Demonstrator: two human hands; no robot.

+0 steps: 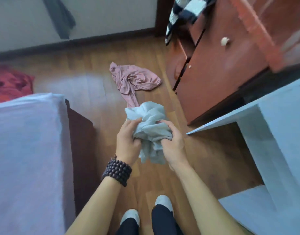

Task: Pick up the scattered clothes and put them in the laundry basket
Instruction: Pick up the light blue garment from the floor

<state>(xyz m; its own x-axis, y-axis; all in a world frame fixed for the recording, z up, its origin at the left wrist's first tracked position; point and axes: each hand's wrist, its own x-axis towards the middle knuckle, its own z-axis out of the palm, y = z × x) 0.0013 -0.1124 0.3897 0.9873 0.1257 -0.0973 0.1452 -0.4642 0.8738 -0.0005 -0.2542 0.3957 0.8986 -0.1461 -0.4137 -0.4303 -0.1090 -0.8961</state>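
A: Floor (88,68) first, what do you see?

B: Wood planks, brown, running through the middle of the frame, with a dark baseboard (78,41) under a pale wall across the top. A bed (27,150) with a pale lilac sheet fills the left side, a red wooden dresser (218,68) with white knobs stands at the upper right, and a light blue table (281,133) sits at the right edge. A black-and-white striped cloth (184,12) hangs over the dresser top, and something red (8,83) lies at the left edge.

A: And the clothes?

B: 2 that matter here. A pink garment (134,80) lies crumpled on the floor just above centre, 1 strip trailing down toward the hands. A pale grey-blue garment (149,128) is bunched in a wad at centre, off the floor, its loose end hanging below the hands.

A: The fingers?

B: Both sets curled tight into the grey-blue wad. The left hand (127,141), with dark beads (117,172) on its wrist, grips the left side; the right hand (171,143) grips the right side and lower folds. No basket shows in the frame
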